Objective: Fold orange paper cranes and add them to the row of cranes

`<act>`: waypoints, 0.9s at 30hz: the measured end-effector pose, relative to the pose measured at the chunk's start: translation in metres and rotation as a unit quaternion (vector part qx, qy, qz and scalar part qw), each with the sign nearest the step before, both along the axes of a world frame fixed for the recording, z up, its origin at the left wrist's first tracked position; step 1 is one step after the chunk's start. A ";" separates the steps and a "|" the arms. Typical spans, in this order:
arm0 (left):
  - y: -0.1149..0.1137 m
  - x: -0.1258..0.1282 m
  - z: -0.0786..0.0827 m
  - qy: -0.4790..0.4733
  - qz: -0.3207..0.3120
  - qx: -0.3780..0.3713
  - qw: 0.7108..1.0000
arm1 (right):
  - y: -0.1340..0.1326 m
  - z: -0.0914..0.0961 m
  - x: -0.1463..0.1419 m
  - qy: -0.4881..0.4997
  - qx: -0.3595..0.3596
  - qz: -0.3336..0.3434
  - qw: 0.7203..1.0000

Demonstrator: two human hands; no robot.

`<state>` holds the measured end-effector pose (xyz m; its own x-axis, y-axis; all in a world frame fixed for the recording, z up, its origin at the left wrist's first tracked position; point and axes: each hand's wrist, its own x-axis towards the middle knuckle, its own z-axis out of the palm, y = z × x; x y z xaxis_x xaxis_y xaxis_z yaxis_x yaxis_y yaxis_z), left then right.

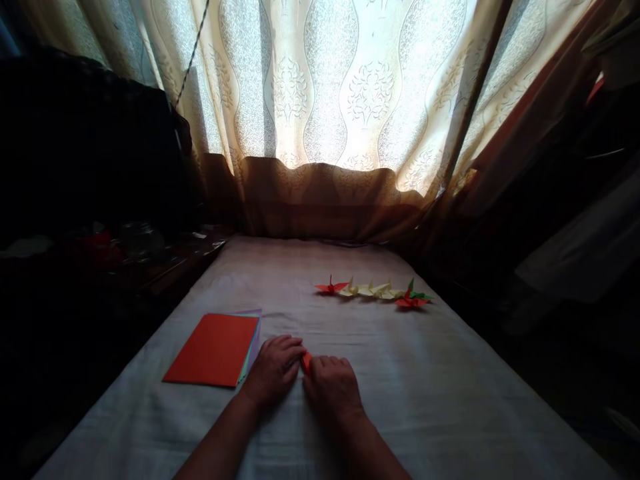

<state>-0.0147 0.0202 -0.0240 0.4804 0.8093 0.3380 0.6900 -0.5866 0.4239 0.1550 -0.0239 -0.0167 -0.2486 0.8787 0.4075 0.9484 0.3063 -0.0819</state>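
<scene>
Red paper piece (pixel 306 363), just one, sits on the white cloth (pixel 450 393), apparently mid-fold; the next move calls for firm creasing. One paper stack (pixel 213 350) lies left. Left hand (pixel 276 368) and right hand (pixel 334 387) pinch the piece, grips nearly closed. Beyond: two red birds (pixel 332 288), one green bird (pixel 417 295), seemingly three cream birds (pixel 371 291).

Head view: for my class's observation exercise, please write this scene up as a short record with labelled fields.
Left hand: left hand, fingertips at the small red paper piece; grip partly hidden
Right hand: right hand, fingers curled beside the same piece; grip partly hidden
Paper stack: paper stack beyond the left forearm, red sheet on top, green and purple edges showing
Folded birds: row of paper birds, farther off to the right; red, pale yellow and green
Surface: pale cloth
Background: patterned curtain, backlit
</scene>
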 end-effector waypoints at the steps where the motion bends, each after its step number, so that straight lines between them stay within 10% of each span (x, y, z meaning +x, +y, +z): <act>1: 0.000 0.000 0.000 -0.001 -0.001 -0.002 1.000 | 0.002 -0.001 0.002 -0.006 0.011 0.014 1.000; 15: 0.002 -0.001 0.008 -0.110 0.004 -0.081 0.991 | -0.002 -0.009 0.022 0.299 -0.060 0.046 0.951; 27: 0.003 0.001 0.004 -0.113 0.041 -0.078 0.990 | -0.005 0.000 0.016 0.262 -0.087 -0.028 0.961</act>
